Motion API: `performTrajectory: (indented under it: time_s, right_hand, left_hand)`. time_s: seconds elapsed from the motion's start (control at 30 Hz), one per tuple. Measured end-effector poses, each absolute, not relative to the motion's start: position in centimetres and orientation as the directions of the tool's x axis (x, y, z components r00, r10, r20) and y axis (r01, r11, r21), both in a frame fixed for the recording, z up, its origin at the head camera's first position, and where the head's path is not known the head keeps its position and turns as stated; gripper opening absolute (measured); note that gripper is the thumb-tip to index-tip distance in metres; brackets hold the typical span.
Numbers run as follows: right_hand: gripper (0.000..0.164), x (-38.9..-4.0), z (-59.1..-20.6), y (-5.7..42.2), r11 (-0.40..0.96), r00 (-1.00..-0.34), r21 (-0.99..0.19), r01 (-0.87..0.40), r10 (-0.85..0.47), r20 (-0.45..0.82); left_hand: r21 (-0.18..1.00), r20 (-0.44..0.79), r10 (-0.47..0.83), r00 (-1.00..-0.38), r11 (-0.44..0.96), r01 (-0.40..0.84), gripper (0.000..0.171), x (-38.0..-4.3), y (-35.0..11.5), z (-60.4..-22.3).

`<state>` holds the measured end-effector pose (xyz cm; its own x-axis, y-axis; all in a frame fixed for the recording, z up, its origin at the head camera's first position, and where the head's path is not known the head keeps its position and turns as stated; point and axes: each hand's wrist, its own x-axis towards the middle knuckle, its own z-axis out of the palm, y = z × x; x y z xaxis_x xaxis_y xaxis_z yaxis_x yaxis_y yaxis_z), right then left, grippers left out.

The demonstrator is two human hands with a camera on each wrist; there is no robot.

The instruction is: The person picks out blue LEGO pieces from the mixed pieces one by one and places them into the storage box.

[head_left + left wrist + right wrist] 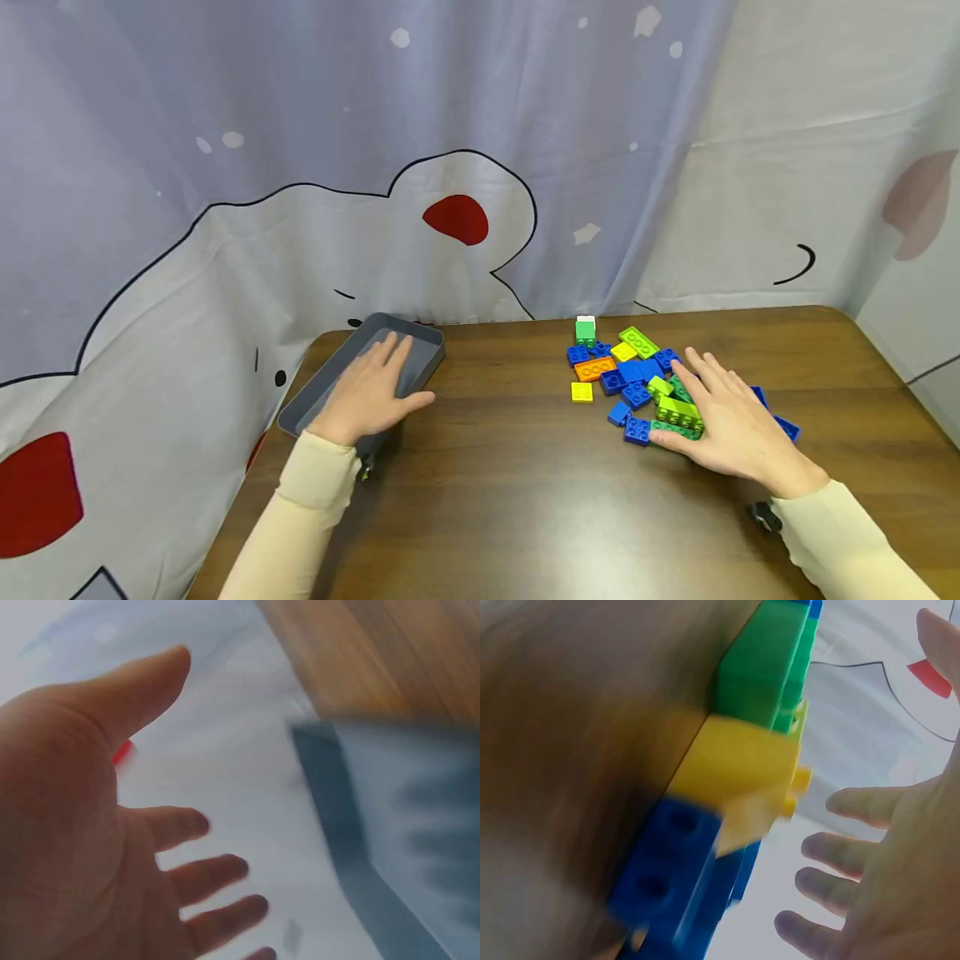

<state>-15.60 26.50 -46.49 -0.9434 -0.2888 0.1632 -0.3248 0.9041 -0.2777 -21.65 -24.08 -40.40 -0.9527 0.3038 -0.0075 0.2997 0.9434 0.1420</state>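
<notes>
My left hand (367, 396) is held over a grey tray (296, 407), fingers spread and nothing in them. In the left wrist view its palm (67, 825) faces the tray's wall (330, 802). On the right, my right hand (738, 425) hovers with spread fingers over a pile of building bricks, partly hiding it. Lime green bricks (678, 412), a dark green brick (667, 429) and blue bricks (637, 431) show beside its thumb. The right wrist view has a yellow brick (735, 765), a green brick (761, 667) and a blue brick (664, 847) near the empty fingers.
Left of the pile lie a yellow brick (582, 392) and an orange brick (595, 369). A green brick (586, 332) with a white one behind it stands at the back. The wooden table (495, 467) meets a patterned curtain (300, 258) along its far edge.
</notes>
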Motion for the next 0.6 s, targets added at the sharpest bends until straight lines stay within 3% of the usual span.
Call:
performTrajectory:
  time_s: [0.43,0.6]
  right_hand:
    - [0.09,-12.5,-46.8,30.9,0.906,-0.92,-0.245,-0.346,-0.277,0.276]
    - [0.078,-11.4,-47.1,32.7,0.916,-0.926,-0.228,-0.33,-0.269,0.264]
  left_hand:
    - [0.156,-0.162,0.115,-0.98,0.984,0.09,0.086,-26.0,-36.9,-42.3]
    - [0.181,-0.175,0.153,-0.973,0.976,0.121,0.066,-26.8,-39.1,-43.9]
